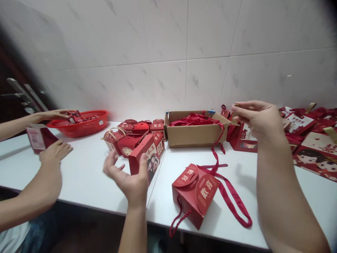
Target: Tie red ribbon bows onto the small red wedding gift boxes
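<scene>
My left hand is raised with its fingers spread and holds nothing. Just behind it a red gift box with a cartoon couple on it leans on the table. My right hand is lifted at the right, thumb and fingers pinched together. A small gold-coloured bit shows at the fingertips, but I cannot make out what it is. Between my hands a closed red gift box with a twisted cord handle rests on the table. A dark red ribbon loops beside it and runs up to a cardboard box.
Red ribbons fill the cardboard box. Several small red boxes cluster left of it; red gift bags pile up at the right. At the left, a co-worker's hands are by an open box and a red basin.
</scene>
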Demonstrator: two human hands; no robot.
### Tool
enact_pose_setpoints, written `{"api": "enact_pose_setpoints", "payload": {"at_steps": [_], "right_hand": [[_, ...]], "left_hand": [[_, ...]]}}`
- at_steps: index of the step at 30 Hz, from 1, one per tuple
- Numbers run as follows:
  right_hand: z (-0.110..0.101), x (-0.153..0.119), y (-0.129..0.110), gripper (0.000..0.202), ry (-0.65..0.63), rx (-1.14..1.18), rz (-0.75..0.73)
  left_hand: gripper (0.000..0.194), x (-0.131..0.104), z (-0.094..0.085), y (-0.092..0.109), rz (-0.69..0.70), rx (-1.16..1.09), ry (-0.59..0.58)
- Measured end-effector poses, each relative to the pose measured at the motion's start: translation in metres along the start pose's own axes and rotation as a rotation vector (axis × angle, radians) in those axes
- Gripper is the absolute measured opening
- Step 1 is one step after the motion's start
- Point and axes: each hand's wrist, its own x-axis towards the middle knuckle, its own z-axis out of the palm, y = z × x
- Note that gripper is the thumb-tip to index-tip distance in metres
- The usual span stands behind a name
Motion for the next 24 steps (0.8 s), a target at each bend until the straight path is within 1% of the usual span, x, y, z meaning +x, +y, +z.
{"api": "enact_pose_setpoints", "payload": {"at_steps": [2, 4, 5, 7, 8, 10, 12, 14, 15, 18, 20, 22, 24], "right_hand": [[0.004, -0.005, -0.005, 0.023, -0.019, -0.009, -0.024], [0.009, -0.011, -0.011, 0.027, -0.060, -0.025, -0.046], [0.012, -0.015, -0.013, 0.029, -0.090, -0.034, -0.052], [0.019, -0.023, -0.018, 0.031, -0.163, -0.059, -0.052], [0.022, -0.027, -0.020, 0.030, -0.204, -0.075, -0.047], [0.029, -0.035, -0.025, 0.028, -0.272, -0.107, -0.032], [0.036, -0.041, -0.028, 0.027, -0.327, -0.117, -0.011], [0.042, -0.046, -0.029, 0.025, -0.395, -0.120, 0.020], [0.046, -0.047, -0.028, 0.024, -0.441, -0.128, 0.039], [0.056, -0.051, -0.020, 0.021, -0.635, -0.156, 0.132], [0.062, -0.052, -0.012, 0.022, -0.762, -0.168, 0.186], [0.066, -0.054, -0.007, 0.025, -0.843, -0.210, 0.163], [0.070, -0.055, -0.005, 0.028, -0.893, -0.285, 0.068]], "left_hand": [[0.076, 0.007, 0.005, -0.008, -0.096, -0.046, -0.141], [0.067, 0.011, 0.010, -0.016, -0.169, -0.111, -0.239], [0.059, 0.011, 0.011, -0.019, -0.198, -0.141, -0.256], [0.043, 0.011, 0.013, -0.023, -0.241, -0.193, -0.247], [0.039, 0.010, 0.012, -0.023, -0.253, -0.229, -0.234], [0.043, 0.007, 0.010, -0.020, -0.266, -0.323, -0.218], [0.054, 0.003, 0.008, -0.015, -0.268, -0.401, -0.219], [0.056, -0.001, 0.008, -0.010, -0.264, -0.433, -0.237], [0.052, -0.004, 0.009, -0.009, -0.255, -0.427, -0.252], [0.028, -0.010, 0.014, -0.010, -0.226, -0.352, -0.318], [0.021, -0.013, 0.016, -0.013, -0.211, -0.289, -0.371], [0.017, -0.013, 0.017, -0.015, -0.155, -0.220, -0.394], [0.013, -0.013, 0.017, -0.015, -0.068, -0.189, -0.397]]}}
